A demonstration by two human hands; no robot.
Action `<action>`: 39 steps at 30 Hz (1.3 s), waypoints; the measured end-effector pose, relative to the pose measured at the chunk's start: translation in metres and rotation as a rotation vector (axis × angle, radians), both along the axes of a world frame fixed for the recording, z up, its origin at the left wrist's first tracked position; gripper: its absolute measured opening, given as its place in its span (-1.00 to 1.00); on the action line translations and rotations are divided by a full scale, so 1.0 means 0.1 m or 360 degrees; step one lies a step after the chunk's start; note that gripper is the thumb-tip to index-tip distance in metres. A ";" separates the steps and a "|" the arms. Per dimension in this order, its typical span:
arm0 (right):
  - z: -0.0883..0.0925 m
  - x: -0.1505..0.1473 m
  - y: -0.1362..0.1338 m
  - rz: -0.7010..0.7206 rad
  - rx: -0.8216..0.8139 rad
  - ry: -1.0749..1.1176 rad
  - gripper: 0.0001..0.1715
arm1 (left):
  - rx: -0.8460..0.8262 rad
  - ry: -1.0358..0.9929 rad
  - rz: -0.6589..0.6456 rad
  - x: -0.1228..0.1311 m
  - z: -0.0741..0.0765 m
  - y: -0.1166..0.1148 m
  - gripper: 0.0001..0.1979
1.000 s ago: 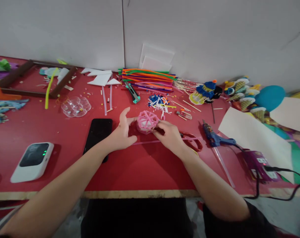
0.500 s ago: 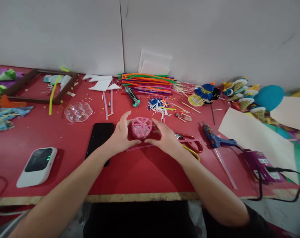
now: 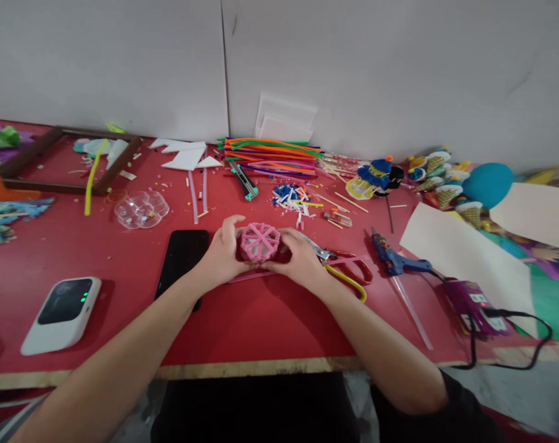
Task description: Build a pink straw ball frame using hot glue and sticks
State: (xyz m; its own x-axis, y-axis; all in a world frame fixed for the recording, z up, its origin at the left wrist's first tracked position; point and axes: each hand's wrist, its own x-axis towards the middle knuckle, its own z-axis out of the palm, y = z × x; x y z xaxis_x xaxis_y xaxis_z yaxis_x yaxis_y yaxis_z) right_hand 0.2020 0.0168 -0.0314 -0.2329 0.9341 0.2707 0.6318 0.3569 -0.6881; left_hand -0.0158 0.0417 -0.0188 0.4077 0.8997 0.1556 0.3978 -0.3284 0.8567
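Between my hands, at the middle of the red table, is a small round pink craft piece point(image 3: 261, 242) with strips crossing like wheel spokes on its top. My left hand point(image 3: 221, 255) curves round its left side, thumb at the front. On the other side my right hand point(image 3: 300, 258) closes in, fingers and thumb against it. A pink strip point(image 3: 249, 277) lies under the hands. Just right of my right hand are scissors point(image 3: 348, 267) with red and yellow handles. A black phone point(image 3: 180, 261) lies beside my left forearm.
Pipe cleaners point(image 3: 270, 154), a utility knife point(image 3: 243, 180) and cut bits point(image 3: 291, 195) lie toward the wall. Rightward are a blue glue gun point(image 3: 396, 258) with its cord, a purple box point(image 3: 475, 307) and paper sheets point(image 3: 463, 255). A white device point(image 3: 62, 314) sits at left.
My right hand has closed in on the pink piece, its fingers now nearer the side. The whole view has shifted slightly.
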 end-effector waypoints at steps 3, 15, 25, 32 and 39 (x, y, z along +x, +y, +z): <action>0.02 -0.01 0.00 0.0005 0.0019 0.0031 -0.22 | -0.0046 0.0077 0.0003 -0.01 0.03 0.00 -0.08; 0.03 0.01 0.04 0.0077 -0.0060 0.0083 -0.35 | -0.0088 0.0233 0.0070 -0.02 0.07 0.02 -0.28; 0.02 -0.03 0.00 0.0043 -0.0065 0.0111 -0.29 | -0.0092 0.0130 0.0021 -0.05 0.05 -0.02 -0.14; 0.01 -0.03 -0.04 0.0027 -0.0209 0.0676 -0.35 | -0.0355 -0.0335 0.0156 -0.07 0.12 -0.02 -0.19; 0.08 -0.09 -0.15 -0.0070 -0.0207 0.1174 -0.42 | -0.0580 -0.0963 0.0094 -0.01 0.18 -0.08 -0.43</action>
